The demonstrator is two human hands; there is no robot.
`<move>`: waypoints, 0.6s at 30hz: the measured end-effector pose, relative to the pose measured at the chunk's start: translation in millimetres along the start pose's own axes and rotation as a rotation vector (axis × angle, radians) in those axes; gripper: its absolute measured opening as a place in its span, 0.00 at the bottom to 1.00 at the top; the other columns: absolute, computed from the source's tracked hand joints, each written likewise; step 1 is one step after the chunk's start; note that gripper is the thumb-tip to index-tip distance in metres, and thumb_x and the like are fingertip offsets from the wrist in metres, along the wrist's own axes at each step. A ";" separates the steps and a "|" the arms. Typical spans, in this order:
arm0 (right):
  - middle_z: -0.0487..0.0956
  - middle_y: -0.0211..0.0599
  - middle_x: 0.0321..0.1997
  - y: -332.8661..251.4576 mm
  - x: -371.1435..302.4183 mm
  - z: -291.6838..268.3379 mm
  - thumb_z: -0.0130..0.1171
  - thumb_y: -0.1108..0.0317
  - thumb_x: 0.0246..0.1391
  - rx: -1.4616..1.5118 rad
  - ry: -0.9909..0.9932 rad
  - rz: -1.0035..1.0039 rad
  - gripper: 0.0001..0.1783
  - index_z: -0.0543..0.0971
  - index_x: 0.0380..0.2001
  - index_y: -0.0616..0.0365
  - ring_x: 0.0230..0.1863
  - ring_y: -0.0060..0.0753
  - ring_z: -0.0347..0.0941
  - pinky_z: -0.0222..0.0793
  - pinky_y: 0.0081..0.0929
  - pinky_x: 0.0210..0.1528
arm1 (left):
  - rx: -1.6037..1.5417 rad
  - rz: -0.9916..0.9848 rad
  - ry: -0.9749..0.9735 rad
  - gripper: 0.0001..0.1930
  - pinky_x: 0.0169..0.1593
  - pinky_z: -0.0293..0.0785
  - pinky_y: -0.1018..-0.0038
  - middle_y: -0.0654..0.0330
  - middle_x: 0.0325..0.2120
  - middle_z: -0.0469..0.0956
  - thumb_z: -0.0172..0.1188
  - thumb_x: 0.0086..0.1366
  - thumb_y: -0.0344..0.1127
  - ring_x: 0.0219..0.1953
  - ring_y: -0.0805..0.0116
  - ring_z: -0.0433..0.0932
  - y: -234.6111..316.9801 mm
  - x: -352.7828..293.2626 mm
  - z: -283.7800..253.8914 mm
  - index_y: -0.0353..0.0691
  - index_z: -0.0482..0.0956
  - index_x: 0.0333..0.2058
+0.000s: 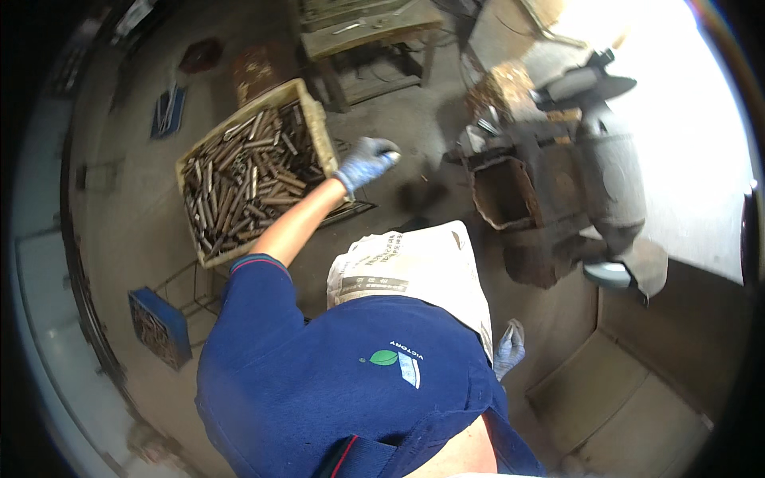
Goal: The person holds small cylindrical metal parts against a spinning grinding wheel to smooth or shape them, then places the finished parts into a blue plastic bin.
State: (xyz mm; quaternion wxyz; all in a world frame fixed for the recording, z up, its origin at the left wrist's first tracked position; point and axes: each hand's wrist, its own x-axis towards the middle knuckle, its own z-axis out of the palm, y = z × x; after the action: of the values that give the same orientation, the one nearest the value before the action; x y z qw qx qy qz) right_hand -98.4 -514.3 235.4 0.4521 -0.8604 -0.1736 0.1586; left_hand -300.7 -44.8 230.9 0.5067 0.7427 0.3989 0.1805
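Note:
My left hand [366, 164], in a blue-grey glove, reaches out beside the right rim of a yellowish crate [312, 119]. The crate is heaped with short, rusty metal rods [239, 171]. The fingers of that hand are curled in, and I cannot make out anything between them. Low at my right side is my right hand [508, 350], gloved alike, beside the edge of a white printed sack-like sheet [430, 267] over my front. Its fingers are bunched together; whatever they may hold is hidden.
On the right stands a dark metal machine with a square-mouthed box [506, 195] and a grey cylinder [613, 179]. A worn workbench [374, 33] is at the far side. Blue trays [169, 111] and a blue bin [163, 327] sit to the left. Panels [629, 398] stand at lower right.

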 end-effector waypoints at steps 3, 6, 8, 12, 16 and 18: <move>0.78 0.32 0.29 -10.4 19.9 9.7 0.56 0.66 0.56 0.050 -0.118 0.157 0.14 0.78 0.41 0.63 0.31 0.24 0.71 0.68 0.21 0.40 | -0.074 -0.187 0.297 0.08 0.33 0.76 0.76 0.60 0.23 0.80 0.56 0.58 0.33 0.25 0.73 0.78 -34.0 -38.5 -85.5 0.36 0.80 0.31; 0.77 0.32 0.29 -18.6 24.5 19.9 0.57 0.66 0.55 0.398 -0.204 0.280 0.15 0.77 0.44 0.63 0.27 0.19 0.69 0.68 0.18 0.35 | -0.064 -0.269 0.540 0.07 0.30 0.74 0.78 0.63 0.22 0.80 0.56 0.59 0.33 0.22 0.75 0.78 -118.3 -53.1 -141.5 0.38 0.81 0.32; 0.77 0.32 0.29 -6.3 39.4 16.7 0.57 0.67 0.55 0.378 -0.245 0.234 0.16 0.75 0.46 0.63 0.26 0.17 0.69 0.67 0.17 0.33 | 0.148 -0.475 0.437 0.08 0.32 0.74 0.73 0.59 0.22 0.80 0.59 0.56 0.37 0.22 0.71 0.78 -166.5 -64.9 -165.6 0.40 0.81 0.32; 0.77 0.30 0.29 -12.7 53.6 8.6 0.58 0.71 0.54 0.122 -0.244 0.193 0.16 0.76 0.46 0.64 0.27 0.18 0.69 0.67 0.16 0.33 | 0.414 -0.585 0.375 0.14 0.41 0.72 0.67 0.52 0.31 0.80 0.60 0.53 0.44 0.36 0.56 0.78 -161.2 -42.4 -157.6 0.41 0.81 0.34; 0.79 0.34 0.34 0.0 51.1 0.1 0.58 0.76 0.52 0.091 -0.207 0.237 0.14 0.77 0.44 0.64 0.31 0.20 0.72 0.70 0.18 0.37 | 0.671 -0.618 0.381 0.15 0.48 0.72 0.64 0.52 0.42 0.77 0.57 0.54 0.39 0.45 0.53 0.75 -162.3 -11.9 -137.8 0.42 0.78 0.40; 0.79 0.40 0.39 19.0 45.3 -4.9 0.57 0.80 0.50 0.087 -0.174 0.237 0.14 0.77 0.42 0.66 0.39 0.25 0.74 0.70 0.21 0.44 | 0.748 -0.701 0.310 0.15 0.49 0.72 0.62 0.50 0.43 0.76 0.55 0.54 0.36 0.47 0.52 0.74 -152.7 5.4 -133.9 0.42 0.77 0.41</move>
State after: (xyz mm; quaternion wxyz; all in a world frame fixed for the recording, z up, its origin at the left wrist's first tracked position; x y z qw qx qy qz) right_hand -53.1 -507.9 216.9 0.4503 -0.8375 -0.1021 0.2922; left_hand -450.0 66.6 149.6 0.1721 0.6594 0.7303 -0.0464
